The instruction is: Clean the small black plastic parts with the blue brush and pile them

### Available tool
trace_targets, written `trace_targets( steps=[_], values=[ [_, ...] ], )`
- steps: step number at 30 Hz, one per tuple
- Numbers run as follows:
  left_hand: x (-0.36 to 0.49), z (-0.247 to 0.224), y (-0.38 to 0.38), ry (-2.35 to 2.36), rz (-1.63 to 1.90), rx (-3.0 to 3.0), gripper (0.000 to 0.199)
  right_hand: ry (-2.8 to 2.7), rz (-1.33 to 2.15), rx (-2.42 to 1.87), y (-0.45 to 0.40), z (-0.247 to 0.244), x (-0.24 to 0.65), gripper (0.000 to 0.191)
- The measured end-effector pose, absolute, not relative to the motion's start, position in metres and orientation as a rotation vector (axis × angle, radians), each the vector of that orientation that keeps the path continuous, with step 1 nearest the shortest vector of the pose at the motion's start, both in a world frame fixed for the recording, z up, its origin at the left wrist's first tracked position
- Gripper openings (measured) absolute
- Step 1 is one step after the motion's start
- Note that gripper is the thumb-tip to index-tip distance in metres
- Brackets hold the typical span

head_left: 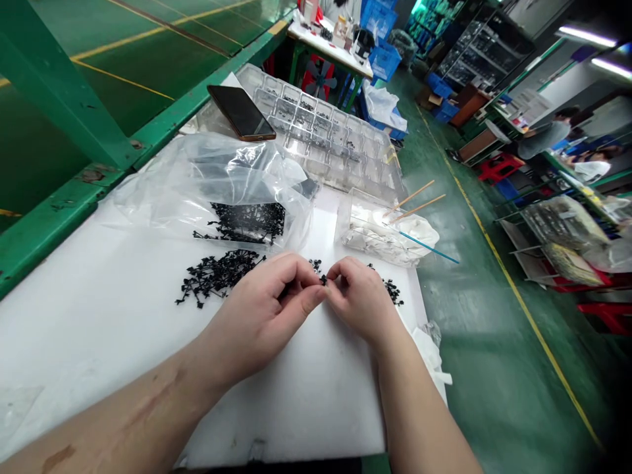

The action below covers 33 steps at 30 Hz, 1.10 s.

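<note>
Fingers [312, 297] of left hand [264, 306] and right hand [364, 301] pinch a small black part [323, 280].

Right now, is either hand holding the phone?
No, the left hand and right hand meet at a small black part, while the phone lies well beyond them.

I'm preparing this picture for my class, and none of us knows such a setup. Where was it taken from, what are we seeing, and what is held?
No machine here: a person works bare-handed. This one picture comes from a camera worn on the head, looking forward and down. The left hand and right hand meet, a small black piece between their fingertips. On the white surface lie a black pile and a clear plastic bag holding more black pieces; beyond are a phone and a divided clear tray.
</note>
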State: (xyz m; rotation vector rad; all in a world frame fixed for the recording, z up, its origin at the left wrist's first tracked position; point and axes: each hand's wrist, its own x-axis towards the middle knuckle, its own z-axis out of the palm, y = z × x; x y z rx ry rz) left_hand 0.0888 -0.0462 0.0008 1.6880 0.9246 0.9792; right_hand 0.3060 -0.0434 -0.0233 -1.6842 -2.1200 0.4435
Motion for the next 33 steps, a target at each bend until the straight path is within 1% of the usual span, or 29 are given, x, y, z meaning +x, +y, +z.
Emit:
trace_targets(
  steps=[18,21,23,25,29,33],
  values=[
    [0.087,-0.002,-0.048,0.949,0.974,1.657,0.017,-2.224,0.585,-1.592,-0.045,-0.02,0.311,0.005],
    [0.087,-0.002,-0.048,0.948,0.964,1.664,0.018,-2.213,0.588,-1.586,-0.045,-0.019,0.31,0.008],
    [0.087,-0.001,-0.047,0.954,0.962,1.677,0.018,-2.151,0.585,-1.584,-0.046,-0.018,0.311,0.01],
    [0.088,0.0,-0.046,0.961,0.952,1.707,0.018,-1.972,0.632,-1.534,-0.048,-0.017,0.313,0.012],
    [0.09,0.002,-0.045,0.948,0.893,1.805,0.016,-1.521,0.848,-1.248,-0.057,-0.01,0.312,0.009],
    [0.092,0.001,-0.047,0.938,0.865,1.863,0.016,-1.47,0.99,-1.066,-0.067,-0.003,0.307,0.012]
  ],
)
